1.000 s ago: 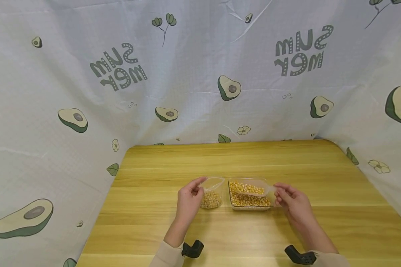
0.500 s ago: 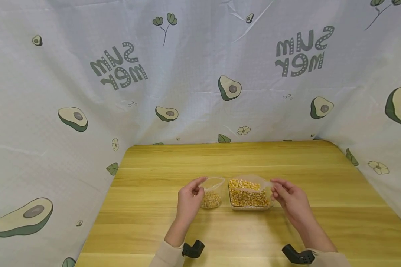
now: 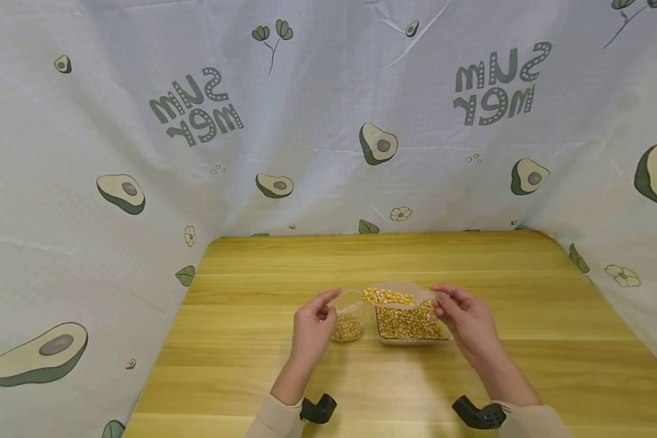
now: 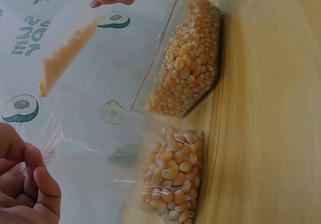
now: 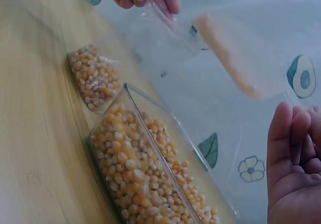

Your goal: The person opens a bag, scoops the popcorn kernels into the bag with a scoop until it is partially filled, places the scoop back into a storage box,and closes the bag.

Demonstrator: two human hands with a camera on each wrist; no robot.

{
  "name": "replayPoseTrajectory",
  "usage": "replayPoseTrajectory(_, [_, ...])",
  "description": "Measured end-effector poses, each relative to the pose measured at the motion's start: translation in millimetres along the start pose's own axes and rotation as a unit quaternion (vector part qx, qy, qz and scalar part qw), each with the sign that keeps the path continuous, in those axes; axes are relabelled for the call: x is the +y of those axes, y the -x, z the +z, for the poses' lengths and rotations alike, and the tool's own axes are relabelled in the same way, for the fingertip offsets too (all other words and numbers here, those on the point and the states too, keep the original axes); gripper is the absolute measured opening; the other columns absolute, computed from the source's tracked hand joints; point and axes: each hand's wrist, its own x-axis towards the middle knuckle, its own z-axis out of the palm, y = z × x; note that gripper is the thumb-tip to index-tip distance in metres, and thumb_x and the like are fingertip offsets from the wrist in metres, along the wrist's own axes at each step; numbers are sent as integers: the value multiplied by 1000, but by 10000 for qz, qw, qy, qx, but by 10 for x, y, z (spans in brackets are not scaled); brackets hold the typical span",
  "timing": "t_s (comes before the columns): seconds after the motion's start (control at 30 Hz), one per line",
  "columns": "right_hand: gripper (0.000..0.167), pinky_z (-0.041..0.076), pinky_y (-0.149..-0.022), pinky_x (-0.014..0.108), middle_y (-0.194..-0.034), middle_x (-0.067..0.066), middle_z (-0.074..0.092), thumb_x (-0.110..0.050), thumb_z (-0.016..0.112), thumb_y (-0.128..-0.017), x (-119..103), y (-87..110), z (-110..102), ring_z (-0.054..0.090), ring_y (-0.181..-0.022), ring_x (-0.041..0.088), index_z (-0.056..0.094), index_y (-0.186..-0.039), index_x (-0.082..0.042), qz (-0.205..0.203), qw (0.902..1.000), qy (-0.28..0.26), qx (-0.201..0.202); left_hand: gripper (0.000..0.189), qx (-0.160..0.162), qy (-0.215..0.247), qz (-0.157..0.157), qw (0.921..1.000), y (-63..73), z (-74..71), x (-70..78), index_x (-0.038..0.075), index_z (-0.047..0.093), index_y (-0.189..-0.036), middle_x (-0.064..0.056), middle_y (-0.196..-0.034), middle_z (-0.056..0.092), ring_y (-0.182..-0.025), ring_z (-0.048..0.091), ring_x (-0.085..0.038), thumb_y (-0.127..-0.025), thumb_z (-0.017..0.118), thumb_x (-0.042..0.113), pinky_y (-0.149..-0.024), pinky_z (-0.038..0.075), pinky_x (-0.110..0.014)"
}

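My left hand (image 3: 313,322) pinches the rim of a clear plastic bag (image 4: 173,176), which stands on the table with corn kernels in its bottom and its mouth spread. In my right hand (image 3: 468,316) is the handle of a translucent scoop (image 3: 410,288), gripped between thumb and fingers. Loaded with yellow corn kernels (image 3: 383,296), the scoop hangs over the left part of a glass container (image 5: 125,91), its tip close to the bag's mouth. More kernels (image 5: 135,169) fill much of that container. Both wrist views show the scoop raised above bag and container.
The wooden table (image 3: 285,261) carries the container and the bag side by side. A white cloth (image 3: 317,121) printed with avocados hangs behind and at both sides. A black wrist mount (image 3: 319,409) sits on each sleeve.
My right hand has lifted the loaded scoop up out of the glass container and carried it left toward the bag. The left hand has stayed almost still, holding the bag.
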Motion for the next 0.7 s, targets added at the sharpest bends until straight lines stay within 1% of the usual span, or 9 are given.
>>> replayPoseTrajectory(0.17, [21, 57, -68, 20, -85, -3, 66, -17, 58, -100, 22, -52, 88, 61, -74, 5, 67, -114, -4, 32, 9999, 150, 26, 37, -29, -15, -17, 10000, 7, 4, 13, 12, 74, -119, -8, -108, 75, -65, 51, -4, -91, 57, -5, -46, 32, -12])
replayPoseTrajectory(0.23, [25, 57, -68, 20, -85, -3, 66, -18, 58, -100, 28, -73, 127, 61, -74, 5, 65, -117, -1, 69, 9996, 280, 52, 37, -31, -18, -13, 10000, 8, 3, 21, 11, 74, -119, -7, -108, 75, -65, 50, -4, -91, 57, -4, -46, 32, -12])
replayPoseTrajectory(0.4, [31, 57, -69, 21, -86, -3, 64, -22, 59, -100, 32, -129, 241, 60, -74, 5, 62, -120, 2, 164, 9984, 542, 35, 38, -32, 2, -62, 10000, 4, -1, 29, 13, 74, -121, -7, -100, 74, -63, 50, -5, -91, 56, -3, -45, 30, -12])
replayPoseTrajectory(0.43, [31, 57, -70, 21, -86, -2, 64, -23, 59, -100, 34, -140, 259, 60, -74, 5, 63, -120, 1, 184, 9981, 583, 19, 38, -38, 13, -66, 10000, 3, 0, 27, 14, 74, -121, -7, -100, 74, -63, 49, -5, -92, 56, -3, -45, 30, -12])
replayPoseTrajectory(0.5, [29, 58, -70, 22, -87, -2, 63, -23, 59, -100, 40, -159, 287, 60, -73, 5, 64, -119, -1, 219, 9978, 625, -11, 39, -44, 29, -50, 10000, 2, 2, 26, 14, 73, -121, -9, -103, 74, -63, 49, -5, -92, 56, -4, -45, 30, -13])
replayPoseTrajectory(0.57, [24, 58, -70, 23, -87, -2, 62, -23, 58, -101, 49, -174, 304, 59, -73, 5, 65, -116, -6, 246, 9974, 675, -17, 39, -37, 29, -35, 10000, 2, 4, 24, 14, 73, -121, -9, -106, 75, -63, 49, -5, -92, 56, -4, -45, 29, -13])
replayPoseTrajectory(0.63, [21, 58, -70, 24, -86, -2, 62, -22, 58, -101, 56, -184, 314, 58, -73, 5, 66, -114, -8, 267, 9970, 723, -5, 39, -22, 17, -8, 10000, 0, 5, 19, 14, 73, -121, -9, -111, 75, -63, 49, -4, -91, 56, -4, -45, 29, -13])
replayPoseTrajectory(0.7, [25, 58, -70, 24, -85, -3, 62, -22, 57, -101, 60, -189, 322, 58, -72, 5, 64, -116, -4, 281, 9967, 763, 10, 39, -11, 11, 3, 10000, -1, 3, 19, 13, 73, -121, -9, -113, 74, -63, 49, -4, -91, 56, -5, -44, 29, -13])
